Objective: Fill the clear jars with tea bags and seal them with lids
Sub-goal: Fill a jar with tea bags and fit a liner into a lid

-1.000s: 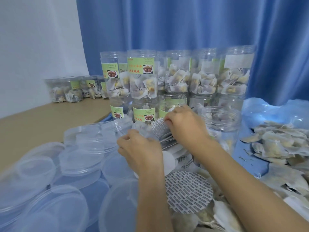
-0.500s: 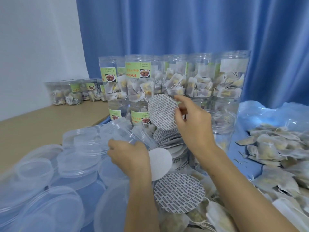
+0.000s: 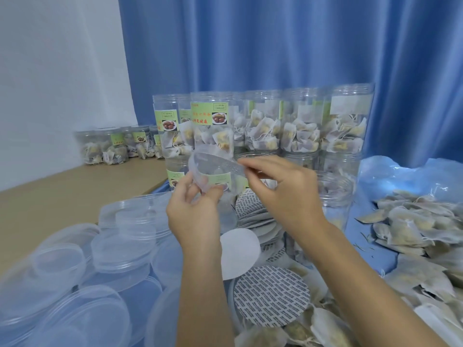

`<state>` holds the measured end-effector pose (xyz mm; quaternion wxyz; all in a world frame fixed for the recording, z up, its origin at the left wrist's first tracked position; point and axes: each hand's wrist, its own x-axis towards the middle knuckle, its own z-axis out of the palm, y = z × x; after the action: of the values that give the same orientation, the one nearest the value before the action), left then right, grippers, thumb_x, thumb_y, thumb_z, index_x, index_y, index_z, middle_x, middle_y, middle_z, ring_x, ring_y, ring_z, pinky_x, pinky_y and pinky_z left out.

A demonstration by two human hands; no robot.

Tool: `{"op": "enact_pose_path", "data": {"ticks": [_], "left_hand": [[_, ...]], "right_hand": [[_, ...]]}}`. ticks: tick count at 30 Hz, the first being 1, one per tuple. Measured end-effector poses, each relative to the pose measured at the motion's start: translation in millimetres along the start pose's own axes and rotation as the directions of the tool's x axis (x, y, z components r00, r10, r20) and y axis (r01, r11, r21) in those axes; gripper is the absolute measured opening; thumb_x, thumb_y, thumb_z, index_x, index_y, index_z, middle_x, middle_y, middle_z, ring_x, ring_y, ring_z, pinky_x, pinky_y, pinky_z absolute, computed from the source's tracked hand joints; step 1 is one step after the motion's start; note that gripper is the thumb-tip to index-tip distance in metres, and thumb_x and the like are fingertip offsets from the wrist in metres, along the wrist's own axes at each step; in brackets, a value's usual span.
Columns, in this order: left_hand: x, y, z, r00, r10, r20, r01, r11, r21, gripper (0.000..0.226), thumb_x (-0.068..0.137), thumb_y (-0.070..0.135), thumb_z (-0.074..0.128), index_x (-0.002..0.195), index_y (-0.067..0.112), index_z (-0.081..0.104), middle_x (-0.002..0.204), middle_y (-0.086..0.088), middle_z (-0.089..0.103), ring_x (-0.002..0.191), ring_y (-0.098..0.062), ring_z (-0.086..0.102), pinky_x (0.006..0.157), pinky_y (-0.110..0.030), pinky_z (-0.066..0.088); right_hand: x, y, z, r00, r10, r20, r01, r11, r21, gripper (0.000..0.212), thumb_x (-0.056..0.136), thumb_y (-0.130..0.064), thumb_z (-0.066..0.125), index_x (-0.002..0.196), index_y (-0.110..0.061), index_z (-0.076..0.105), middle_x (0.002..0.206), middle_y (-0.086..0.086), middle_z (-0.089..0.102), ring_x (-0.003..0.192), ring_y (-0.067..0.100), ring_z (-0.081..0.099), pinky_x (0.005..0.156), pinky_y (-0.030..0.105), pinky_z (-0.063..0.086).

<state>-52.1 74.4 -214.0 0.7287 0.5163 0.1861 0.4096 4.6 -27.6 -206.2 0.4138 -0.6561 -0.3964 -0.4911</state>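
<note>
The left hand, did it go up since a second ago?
Yes. The left hand rose from the lid pile and now holds a clear lid before the stacked jars.

Small hand-packing workroom, stacked labelled jars of tea bags (image 3: 263, 126) before a blue curtain (image 3: 275, 46), loose clear lids (image 3: 75, 271) left of them, tea bag heap (image 3: 413, 229) right

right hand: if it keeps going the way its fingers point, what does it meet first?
Probably the clear lid that the left hand holds up: the right hand points left, its fingers already at the lid's rim. Depth unclear.
</note>
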Motion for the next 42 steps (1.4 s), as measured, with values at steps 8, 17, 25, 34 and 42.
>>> {"op": "enact_pose_path", "data": {"ticks": [8, 17, 25, 34, 42], "left_hand": [[-5, 0, 3, 0.980, -0.037, 0.198, 0.064, 0.989, -0.132, 0.043, 0.075, -0.008, 0.068, 0.113, 0.009, 0.064, 0.094, -0.012, 0.073, 0.077, -0.016, 0.068, 0.070, -0.024, 0.058], [-8, -3, 10, 0.964, -0.045, 0.261, 0.105, 0.969, -0.222, 0.024, 0.085, 0.008, 0.065, 0.108, 0.015, 0.067, 0.093, 0.000, 0.072, 0.084, -0.013, 0.069, 0.069, -0.021, 0.056], [-3, 2, 3, 0.907, -0.078, 0.414, 0.246, 0.896, -0.370, 0.032, 0.090, 0.007, 0.056, 0.121, 0.002, 0.057, 0.105, -0.008, 0.073, 0.096, -0.020, 0.070, 0.075, -0.029, 0.058], [-30, -10, 43, 0.775, -0.124, 0.620, 0.384, 0.871, -0.306, 0.027, 0.088, 0.005, 0.056, 0.114, -0.003, 0.055, 0.092, -0.012, 0.063, 0.084, -0.019, 0.062, 0.073, -0.028, 0.056], [-32, -28, 53, 0.894, -0.161, 0.417, 0.138, 0.987, 0.085, 0.010, 0.090, 0.012, 0.060, 0.095, 0.020, 0.061, 0.088, 0.004, 0.070, 0.065, -0.005, 0.067, 0.061, -0.020, 0.055]], "right_hand": [[0, 8, -7, 0.845, 0.179, 0.504, -0.198, 0.980, -0.015, 0.021, 0.088, -0.009, 0.063, 0.105, -0.016, 0.074, 0.107, 0.000, 0.071, 0.101, 0.017, 0.064, 0.091, 0.032, 0.047], [3, 8, -11, 0.796, 0.384, 0.468, -0.526, 0.821, 0.221, 0.016, 0.081, -0.022, 0.073, 0.096, -0.021, 0.069, 0.081, -0.008, 0.068, 0.077, 0.004, 0.061, 0.076, 0.028, 0.051], [20, 9, -25, 0.686, 0.564, 0.460, -0.723, 0.456, 0.519, 0.045, 0.089, -0.006, 0.061, 0.127, -0.027, 0.049, 0.103, 0.003, 0.070, 0.088, 0.020, 0.068, 0.073, 0.035, 0.057], [31, 22, -70, 0.771, 0.370, 0.519, -0.279, 0.928, -0.246, 0.094, 0.054, -0.059, 0.071, 0.140, -0.033, 0.040, 0.140, 0.005, 0.032, 0.134, 0.020, 0.031, 0.111, 0.032, 0.027], [23, 84, -78, 0.559, 0.584, 0.588, -0.322, 0.807, -0.496, 0.062, 0.069, -0.062, 0.062, 0.128, -0.049, 0.049, 0.139, 0.003, 0.045, 0.127, 0.021, 0.042, 0.101, 0.034, 0.035]]}}
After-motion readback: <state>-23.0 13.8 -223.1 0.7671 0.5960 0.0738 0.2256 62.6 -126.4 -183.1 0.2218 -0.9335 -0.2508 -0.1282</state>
